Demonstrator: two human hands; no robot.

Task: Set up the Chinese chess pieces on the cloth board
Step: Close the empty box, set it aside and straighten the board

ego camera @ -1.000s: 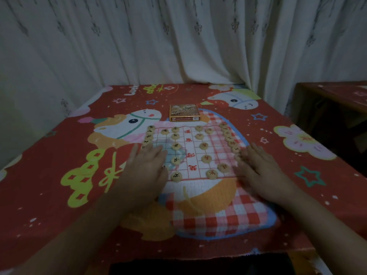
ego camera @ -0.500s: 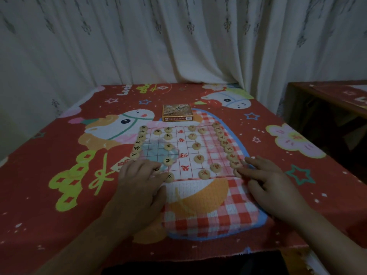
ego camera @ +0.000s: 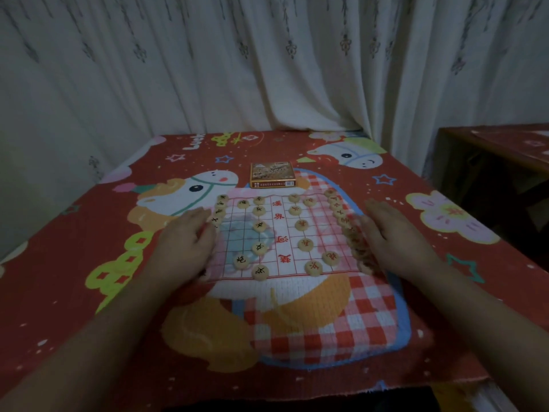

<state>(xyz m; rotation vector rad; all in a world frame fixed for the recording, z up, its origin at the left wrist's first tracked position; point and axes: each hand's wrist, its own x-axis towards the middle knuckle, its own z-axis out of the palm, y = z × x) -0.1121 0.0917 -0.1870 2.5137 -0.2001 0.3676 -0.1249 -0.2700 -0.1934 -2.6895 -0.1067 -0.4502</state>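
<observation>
Left hand [ego camera: 187,242] and right hand [ego camera: 395,242] are lying flat, fingers released, flanking the cloth board [ego camera: 281,231] (red 漢界, 楚河 mid-frame).

Box [ego camera: 272,174] just behind board [ego camera: 282,228], perhaps touching

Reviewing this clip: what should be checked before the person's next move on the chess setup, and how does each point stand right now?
1. Hands free: left hand and right hand lie flat, holding nothing: ok.
2. Cloth board spread flat: ok.
3. Black-lettered pieces on left half, red-lettered pieces on right half: ok.
4. Left edge row complete: cannot tell, left hand covers its near end.
5. Right edge row straight: cannot tell, blurred.
6. Box off the grid: ok.
</observation>
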